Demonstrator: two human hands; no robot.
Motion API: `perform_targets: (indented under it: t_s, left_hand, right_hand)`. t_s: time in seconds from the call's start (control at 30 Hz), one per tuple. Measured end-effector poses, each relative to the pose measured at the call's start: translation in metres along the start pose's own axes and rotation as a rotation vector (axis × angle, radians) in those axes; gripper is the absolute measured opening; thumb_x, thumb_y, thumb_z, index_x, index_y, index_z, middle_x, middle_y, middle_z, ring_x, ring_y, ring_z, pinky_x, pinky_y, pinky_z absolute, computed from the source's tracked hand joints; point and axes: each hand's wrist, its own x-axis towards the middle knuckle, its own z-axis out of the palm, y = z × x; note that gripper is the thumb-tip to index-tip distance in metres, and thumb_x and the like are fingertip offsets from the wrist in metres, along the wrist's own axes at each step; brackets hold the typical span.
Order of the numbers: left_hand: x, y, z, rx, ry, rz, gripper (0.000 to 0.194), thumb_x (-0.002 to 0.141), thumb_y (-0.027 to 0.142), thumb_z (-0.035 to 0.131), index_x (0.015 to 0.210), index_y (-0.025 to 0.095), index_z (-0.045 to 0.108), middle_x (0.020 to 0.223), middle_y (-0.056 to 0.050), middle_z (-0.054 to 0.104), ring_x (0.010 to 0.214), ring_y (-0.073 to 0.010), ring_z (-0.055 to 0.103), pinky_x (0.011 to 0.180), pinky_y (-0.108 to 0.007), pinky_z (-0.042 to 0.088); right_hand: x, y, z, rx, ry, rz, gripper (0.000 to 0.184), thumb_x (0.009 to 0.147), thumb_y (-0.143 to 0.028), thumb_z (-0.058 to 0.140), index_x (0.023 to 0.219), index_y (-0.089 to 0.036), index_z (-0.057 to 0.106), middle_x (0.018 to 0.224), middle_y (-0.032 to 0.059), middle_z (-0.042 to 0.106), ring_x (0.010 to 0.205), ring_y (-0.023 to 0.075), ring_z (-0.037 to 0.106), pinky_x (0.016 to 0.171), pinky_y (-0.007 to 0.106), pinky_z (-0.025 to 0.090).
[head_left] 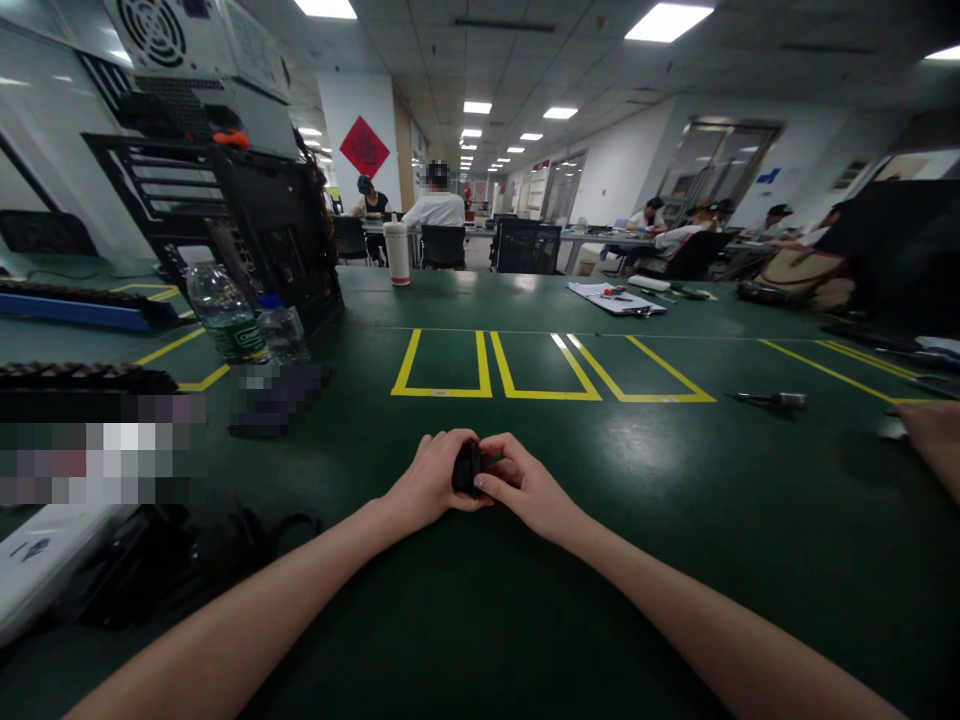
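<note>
Both my forearms reach forward over a dark green table (675,520). My left hand (427,480) and my right hand (521,485) meet at the middle, fingers curled round a small black object (466,467) held between them just above the table. I cannot make out what the object is. Beyond my hands lie yellow taped rectangles (525,370) on the tabletop.
Two plastic water bottles (225,315) and an open black computer case (247,220) stand at the left. A screwdriver (772,400) lies to the right, with another person's hand (934,440) at the right edge. A white tumbler (397,252), papers (615,298) and seated people are farther back.
</note>
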Motion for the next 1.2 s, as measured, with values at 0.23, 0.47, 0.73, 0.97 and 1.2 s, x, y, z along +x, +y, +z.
perform_targets:
  t_s: [0.23, 0.47, 0.73, 0.97, 1.2]
  left_hand:
    - [0.000, -0.001, 0.002, 0.033, 0.002, 0.011, 0.054, 0.063, 0.036, 0.066, 0.106, 0.018, 0.038, 0.100, -0.006, 0.051, 0.089, -0.0217, 0.049, 0.075, -0.034, 0.037]
    - [-0.002, 0.002, 0.000, 0.017, -0.001, 0.021, 0.054, 0.064, 0.036, 0.065, 0.107, 0.019, 0.037, 0.101, -0.006, 0.050, 0.092, -0.0220, 0.049, 0.076, -0.035, 0.036]
    - [0.000, -0.009, 0.012, 0.046, 0.073, 0.036, 0.056, 0.060, 0.035, 0.068, 0.104, 0.020, 0.038, 0.098, -0.003, 0.051, 0.087, -0.0206, 0.049, 0.073, -0.032, 0.036]
    - [0.000, -0.009, 0.014, 0.058, 0.075, 0.033, 0.056, 0.060, 0.034, 0.068, 0.105, 0.020, 0.037, 0.100, -0.004, 0.050, 0.087, -0.0206, 0.048, 0.073, -0.032, 0.036]
    - [-0.001, -0.002, 0.006, 0.017, 0.053, 0.009, 0.052, 0.063, 0.034, 0.066, 0.104, 0.020, 0.038, 0.098, -0.003, 0.051, 0.088, -0.0203, 0.049, 0.074, -0.032, 0.036]
  right_hand:
    - [-0.003, 0.005, 0.000, 0.038, -0.011, -0.012, 0.020, 0.077, -0.028, 0.051, 0.095, -0.021, 0.045, 0.093, 0.0006, 0.053, 0.082, 0.0142, 0.056, 0.071, 0.031, 0.048]
    - [-0.003, 0.000, -0.001, 0.036, 0.027, -0.024, 0.024, 0.074, -0.023, 0.055, 0.096, -0.022, 0.045, 0.098, 0.0012, 0.051, 0.092, 0.0160, 0.054, 0.081, 0.035, 0.046]
    - [-0.005, 0.001, 0.000, 0.022, 0.005, 0.001, 0.024, 0.075, -0.026, 0.054, 0.096, -0.022, 0.045, 0.097, 0.0011, 0.052, 0.089, 0.0158, 0.055, 0.077, 0.034, 0.047]
    - [-0.005, 0.003, 0.000, 0.064, -0.023, -0.016, 0.023, 0.076, -0.026, 0.054, 0.095, -0.022, 0.043, 0.093, 0.0004, 0.052, 0.084, 0.0142, 0.056, 0.074, 0.032, 0.047]
    - [-0.003, -0.002, 0.001, 0.027, 0.018, 0.022, 0.025, 0.077, -0.029, 0.051, 0.099, -0.023, 0.043, 0.098, 0.0018, 0.050, 0.083, 0.0152, 0.055, 0.071, 0.033, 0.049]
